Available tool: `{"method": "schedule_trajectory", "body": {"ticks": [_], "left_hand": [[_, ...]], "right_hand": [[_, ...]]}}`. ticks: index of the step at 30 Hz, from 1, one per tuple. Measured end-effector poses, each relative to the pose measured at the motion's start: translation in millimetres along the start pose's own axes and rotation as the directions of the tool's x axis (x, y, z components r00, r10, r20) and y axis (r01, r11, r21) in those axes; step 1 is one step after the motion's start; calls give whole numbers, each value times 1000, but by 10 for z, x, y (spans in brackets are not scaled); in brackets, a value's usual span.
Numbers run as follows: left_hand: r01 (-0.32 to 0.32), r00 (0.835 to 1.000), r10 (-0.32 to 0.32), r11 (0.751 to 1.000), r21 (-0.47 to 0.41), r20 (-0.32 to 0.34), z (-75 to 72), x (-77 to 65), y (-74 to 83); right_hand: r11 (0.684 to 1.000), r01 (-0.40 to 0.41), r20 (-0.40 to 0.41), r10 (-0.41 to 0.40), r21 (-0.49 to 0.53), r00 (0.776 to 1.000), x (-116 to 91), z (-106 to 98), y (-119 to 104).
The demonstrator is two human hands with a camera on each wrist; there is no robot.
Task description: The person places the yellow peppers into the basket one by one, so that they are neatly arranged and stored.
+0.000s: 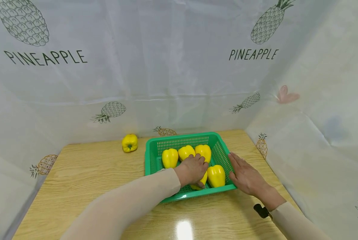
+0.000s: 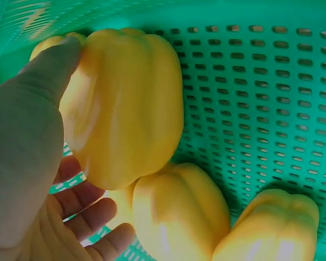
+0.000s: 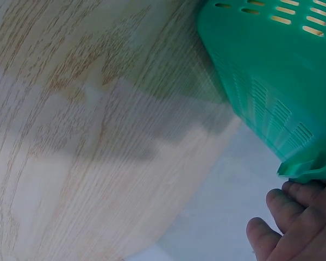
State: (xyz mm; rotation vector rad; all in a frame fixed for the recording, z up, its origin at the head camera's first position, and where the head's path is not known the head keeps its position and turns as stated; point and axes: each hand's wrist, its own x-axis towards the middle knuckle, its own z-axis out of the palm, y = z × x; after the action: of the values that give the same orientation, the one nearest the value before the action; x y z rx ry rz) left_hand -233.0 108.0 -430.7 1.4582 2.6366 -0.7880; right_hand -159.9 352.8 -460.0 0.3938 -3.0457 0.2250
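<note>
Inside a green plastic basket (image 1: pixel 185 197) lie several yellow bell peppers. My left hand (image 1: pixel 194 169) reaches into it and grips one yellow bell pepper (image 2: pixel 125 109), the thumb along its side and the other fingers curled around underneath. In the head view that hand covers most of the held pepper. Just right of it lies another pepper (image 1: pixel 216 176), and more peppers (image 1: pixel 170 158) sit towards the back. At the basket's right side, my right hand (image 1: pixel 247 175) rests against the rim with its fingers extended. The right wrist view shows those fingertips beside the basket's outer edge.
One yellow bell pepper (image 1: pixel 129 143) lies outside the basket, on the back left of the wooden table (image 1: pixel 101 170). White sheeting (image 1: pixel 173 76) printed with pineapples hangs behind and on both sides of the table.
</note>
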Motion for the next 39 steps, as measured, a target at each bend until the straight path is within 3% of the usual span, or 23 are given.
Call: {"method": "schedule_trajectory", "body": {"ticks": [4, 16, 27, 39], "left_hand": [[2, 1000, -2, 1000, 20, -19, 7, -13, -15], [26, 1000, -27, 998, -53, -13, -28, -57, -19], [12, 999, -11, 1000, 23, -30, -8, -20, -24], [20, 999, -19, 1000, 20, -46, -42, -51, -66]], "right_hand": [[1000, 0, 1, 0, 0, 1000, 2, 0, 0], [1000, -1, 4, 1, 11, 1000, 15, -1, -5], [1000, 0, 5, -1, 13, 1000, 6, -15, -9], [1000, -2, 3, 2, 20, 1000, 0, -4, 4]]}}
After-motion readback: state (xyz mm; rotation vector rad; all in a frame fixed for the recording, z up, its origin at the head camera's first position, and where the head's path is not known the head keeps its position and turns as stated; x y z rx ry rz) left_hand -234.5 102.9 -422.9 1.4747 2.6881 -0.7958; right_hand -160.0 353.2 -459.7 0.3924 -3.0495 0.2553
